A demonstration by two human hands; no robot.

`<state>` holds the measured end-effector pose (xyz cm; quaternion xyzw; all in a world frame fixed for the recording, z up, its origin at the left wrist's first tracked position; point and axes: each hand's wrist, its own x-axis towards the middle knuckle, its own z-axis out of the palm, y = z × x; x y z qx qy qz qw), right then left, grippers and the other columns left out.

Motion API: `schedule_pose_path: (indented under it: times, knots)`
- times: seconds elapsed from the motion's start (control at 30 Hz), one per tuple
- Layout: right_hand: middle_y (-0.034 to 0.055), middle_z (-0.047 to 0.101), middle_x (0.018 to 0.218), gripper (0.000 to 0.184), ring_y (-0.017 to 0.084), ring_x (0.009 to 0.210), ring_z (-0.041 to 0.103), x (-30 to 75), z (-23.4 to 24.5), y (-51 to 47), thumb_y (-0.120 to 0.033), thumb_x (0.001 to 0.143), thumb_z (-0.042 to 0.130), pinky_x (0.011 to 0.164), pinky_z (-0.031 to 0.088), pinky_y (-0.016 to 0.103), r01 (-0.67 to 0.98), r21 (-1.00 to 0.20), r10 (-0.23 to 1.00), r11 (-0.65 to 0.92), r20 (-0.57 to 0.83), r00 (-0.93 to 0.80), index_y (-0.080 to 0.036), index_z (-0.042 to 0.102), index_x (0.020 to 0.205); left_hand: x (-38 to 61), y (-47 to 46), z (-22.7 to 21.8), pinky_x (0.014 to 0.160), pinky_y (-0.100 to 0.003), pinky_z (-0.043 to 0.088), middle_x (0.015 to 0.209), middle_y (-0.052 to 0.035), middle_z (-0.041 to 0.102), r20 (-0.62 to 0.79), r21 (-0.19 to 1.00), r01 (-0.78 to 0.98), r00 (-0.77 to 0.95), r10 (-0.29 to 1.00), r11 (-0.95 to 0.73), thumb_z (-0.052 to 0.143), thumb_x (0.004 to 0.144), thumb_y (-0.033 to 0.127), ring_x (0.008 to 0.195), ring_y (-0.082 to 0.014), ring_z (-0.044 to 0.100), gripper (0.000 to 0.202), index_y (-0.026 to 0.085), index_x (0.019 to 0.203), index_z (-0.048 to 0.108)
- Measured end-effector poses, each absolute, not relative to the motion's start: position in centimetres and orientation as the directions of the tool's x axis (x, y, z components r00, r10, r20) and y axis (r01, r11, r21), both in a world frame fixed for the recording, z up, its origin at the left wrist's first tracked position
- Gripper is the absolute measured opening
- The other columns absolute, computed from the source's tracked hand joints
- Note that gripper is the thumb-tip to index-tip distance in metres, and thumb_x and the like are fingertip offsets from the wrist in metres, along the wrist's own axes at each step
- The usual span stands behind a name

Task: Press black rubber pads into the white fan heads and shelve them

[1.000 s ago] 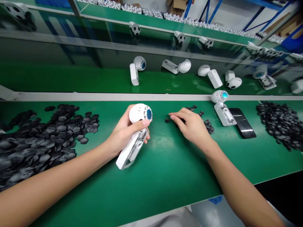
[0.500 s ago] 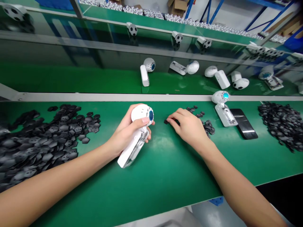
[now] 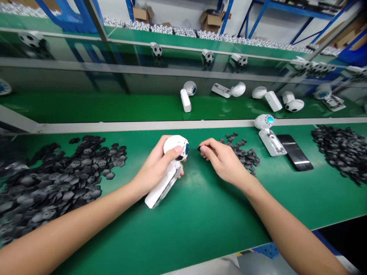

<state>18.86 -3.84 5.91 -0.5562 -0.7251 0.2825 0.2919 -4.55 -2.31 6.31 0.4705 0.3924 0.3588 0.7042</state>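
My left hand (image 3: pixel 156 164) is wrapped round a white plastic device (image 3: pixel 163 185) with a ball-shaped head and a long, box-like body. The head points up with its blue round window facing right, and my thumb presses on it. Just right of it, my right hand (image 3: pixel 225 160) pinches a small black plastic piece (image 3: pixel 199 148) between thumb and fingertips, above the green table. The piece and the device are apart. Beside my right hand lies a small scatter of black pieces (image 3: pixel 250 157).
A large heap of black pieces (image 3: pixel 63 179) covers the left side; another heap (image 3: pixel 341 152) lies far right. A similar white device (image 3: pixel 272 142) rests by a black phone (image 3: pixel 295 152). More white devices (image 3: pixel 185 100) stand behind the metal rail (image 3: pixel 129 125). Football-patterned units (image 3: pixel 208 56) line the shelf.
The right hand has lifted the small black piece off the table and turned it toward the device. The left hand has turned the device's head slightly to the right. The camera view has tilted up.
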Motion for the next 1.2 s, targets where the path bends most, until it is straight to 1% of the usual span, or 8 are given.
schedule_pose_path:
  times: [0.2,0.3,0.4,0.53,0.67,0.83,1.03,1.2]
  knots:
    - [0.0004,0.071,0.088,0.018,0.016,0.073,0.068,17.3,8.3,-6.7,-0.040,0.105,0.064,0.070,0.058,0.029,0.245,-0.967,0.981,0.065,0.017,-0.195,-0.023,0.067,0.101,-5.0,-2.9,8.6,0.072,-0.032,0.053,0.098,-0.0030,0.070,-0.052,0.998,0.065,0.417,0.907,0.027,0.071,0.097,0.049,0.083,-0.0217,0.068,0.054,0.029,0.139,0.044]
    - [0.0000,0.073,0.075,0.019,0.017,0.069,0.071,16.7,8.7,-7.3,-0.037,0.091,0.083,0.067,0.062,0.027,0.037,-0.999,0.989,-0.017,-0.022,-0.149,-0.022,0.074,0.086,-5.2,-3.3,9.4,0.079,-0.033,0.052,0.112,-0.0049,0.065,0.071,0.956,0.233,0.411,0.909,-0.180,0.078,0.091,0.041,0.089,-0.0218,0.064,0.064,0.030,0.145,0.045]
    - [0.0003,0.076,0.073,0.018,0.017,0.070,0.074,16.3,8.6,-7.5,-0.033,0.082,0.091,0.066,0.064,0.026,-0.032,-0.998,0.993,-0.058,-0.055,-0.105,-0.021,0.077,0.082,-5.5,-3.5,9.5,0.082,-0.035,0.051,0.119,-0.0069,0.063,0.116,0.897,0.323,0.484,0.867,-0.300,0.077,0.090,0.037,0.094,-0.0244,0.063,0.072,0.030,0.151,0.041]
    - [0.0011,0.077,0.075,0.019,0.019,0.069,0.076,15.8,8.4,-7.7,-0.037,0.081,0.091,0.066,0.066,0.030,-0.026,-0.998,0.995,-0.051,-0.049,-0.086,-0.022,0.079,0.082,-5.6,-3.5,9.3,0.085,-0.038,0.052,0.129,-0.0094,0.062,0.118,0.853,0.381,0.525,0.843,-0.357,0.080,0.085,0.040,0.101,-0.0280,0.065,0.080,0.031,0.153,0.038]
    - [0.0009,0.078,0.074,0.022,0.018,0.062,0.073,15.3,8.5,-8.0,-0.041,0.082,0.090,0.055,0.060,0.027,0.139,-0.989,0.999,0.043,0.040,-0.022,-0.023,0.079,0.078,-5.1,-3.7,8.8,0.083,-0.039,0.054,0.127,-0.0089,0.065,0.120,0.840,0.404,0.513,0.850,-0.362,0.086,0.078,0.046,0.099,-0.0287,0.067,0.087,0.032,0.151,0.040]
    - [-0.0003,0.077,0.066,0.024,0.017,0.055,0.068,15.2,8.4,-8.0,-0.041,0.083,0.090,0.051,0.052,0.029,0.305,-0.939,0.987,0.155,0.164,0.001,-0.025,0.079,0.071,-4.6,-4.0,7.6,0.072,-0.035,0.053,0.117,-0.0065,0.070,0.120,0.831,0.444,0.444,0.888,-0.335,0.092,0.074,0.038,0.090,-0.0275,0.069,0.091,0.034,0.150,0.043]
    - [-0.0008,0.082,0.076,0.013,0.022,0.066,0.077,15.5,8.5,-7.9,-0.032,0.085,0.088,0.058,0.057,0.032,0.245,-0.962,0.993,0.121,0.116,-0.034,-0.028,0.082,0.075,-4.6,-4.1,6.9,0.073,-0.033,0.051,0.134,-0.0082,0.064,0.229,0.765,0.463,0.453,0.861,-0.447,0.089,0.079,0.040,0.094,-0.0265,0.070,0.083,0.035,0.149,0.045]
    - [-0.0009,0.083,0.077,0.015,0.022,0.068,0.078,15.6,8.1,-8.0,-0.031,0.087,0.087,0.062,0.058,0.033,0.208,-0.973,0.995,0.097,0.091,-0.037,-0.027,0.080,0.074,-4.6,-4.2,6.7,0.074,-0.034,0.052,0.131,-0.0085,0.064,0.284,0.731,0.462,0.464,0.839,-0.503,0.086,0.083,0.042,0.092,-0.0250,0.069,0.081,0.034,0.149,0.042]
